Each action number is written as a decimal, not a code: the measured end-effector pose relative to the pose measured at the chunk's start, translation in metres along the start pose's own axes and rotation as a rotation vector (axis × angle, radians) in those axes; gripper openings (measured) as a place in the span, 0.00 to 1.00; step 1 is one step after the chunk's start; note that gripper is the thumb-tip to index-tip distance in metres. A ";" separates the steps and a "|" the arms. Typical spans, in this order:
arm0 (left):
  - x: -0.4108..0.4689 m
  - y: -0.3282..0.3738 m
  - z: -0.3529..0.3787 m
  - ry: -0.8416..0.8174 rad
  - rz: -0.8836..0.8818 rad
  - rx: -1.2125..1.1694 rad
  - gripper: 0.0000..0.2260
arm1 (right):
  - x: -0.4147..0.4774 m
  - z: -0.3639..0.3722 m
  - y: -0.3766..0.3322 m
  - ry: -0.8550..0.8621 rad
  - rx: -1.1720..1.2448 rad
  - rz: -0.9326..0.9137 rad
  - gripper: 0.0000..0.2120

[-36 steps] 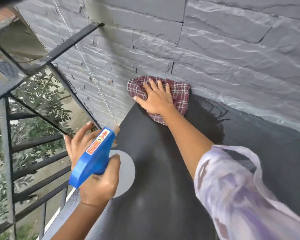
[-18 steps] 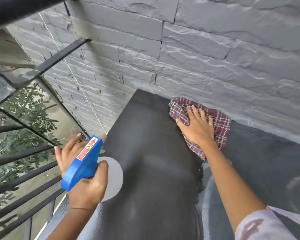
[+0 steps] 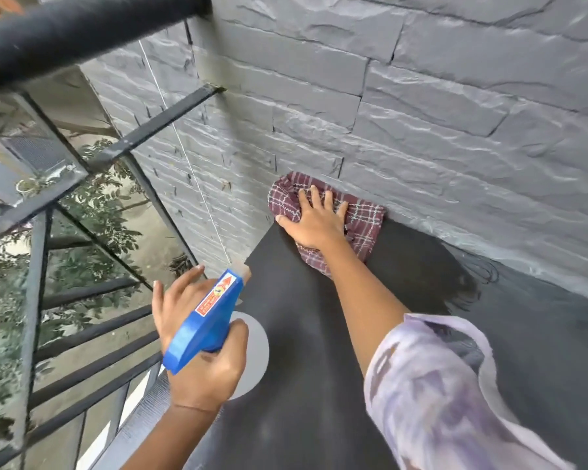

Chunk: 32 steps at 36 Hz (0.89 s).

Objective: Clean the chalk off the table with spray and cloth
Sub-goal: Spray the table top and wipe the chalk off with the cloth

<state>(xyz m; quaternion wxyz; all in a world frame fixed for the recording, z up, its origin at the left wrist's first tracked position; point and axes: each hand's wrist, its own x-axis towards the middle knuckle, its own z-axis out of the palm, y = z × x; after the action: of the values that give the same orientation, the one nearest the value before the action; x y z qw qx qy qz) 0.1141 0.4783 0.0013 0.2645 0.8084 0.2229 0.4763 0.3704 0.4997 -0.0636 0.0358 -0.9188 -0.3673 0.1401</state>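
My right hand (image 3: 314,222) presses flat, fingers spread, on a maroon plaid cloth (image 3: 364,228) at the far left corner of the dark table (image 3: 302,385), right against the stone wall. The table surface to the right of the cloth looks darker and wet, with streaks at its edge. My left hand (image 3: 201,361) grips a spray bottle with a blue trigger head (image 3: 204,323) over the table's left edge, nozzle pointing toward the wall. The bottle's body is hidden under the hand.
A grey stone-brick wall (image 3: 421,130) runs along the table's far side. A black metal railing (image 3: 82,164) stands at the left, with trees and ground below it. A pale round patch (image 3: 255,351) shows beside the bottle.
My right hand slid the cloth right along the wall, then back left to the table's far corner. The left hand kept hold of the spray bottle in about the same place.
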 end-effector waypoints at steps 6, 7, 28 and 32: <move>-0.001 0.002 -0.002 -0.012 -0.054 0.018 0.13 | -0.015 0.008 0.013 0.041 0.018 -0.021 0.38; -0.001 0.003 -0.002 -0.014 -0.056 0.014 0.13 | -0.023 0.010 0.022 0.052 0.005 -0.026 0.37; -0.003 0.006 -0.001 0.002 -0.082 -0.003 0.13 | -0.214 0.050 0.052 0.090 -0.021 -0.170 0.34; -0.003 0.003 0.001 0.018 -0.096 -0.030 0.11 | -0.241 0.056 0.063 0.093 -0.089 -0.360 0.33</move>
<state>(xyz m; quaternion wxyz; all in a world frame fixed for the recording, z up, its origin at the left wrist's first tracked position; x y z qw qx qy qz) 0.1141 0.4743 0.0008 0.2971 0.7883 0.2567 0.4737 0.2298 0.2870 -0.0727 0.0364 -0.8445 -0.5294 0.0724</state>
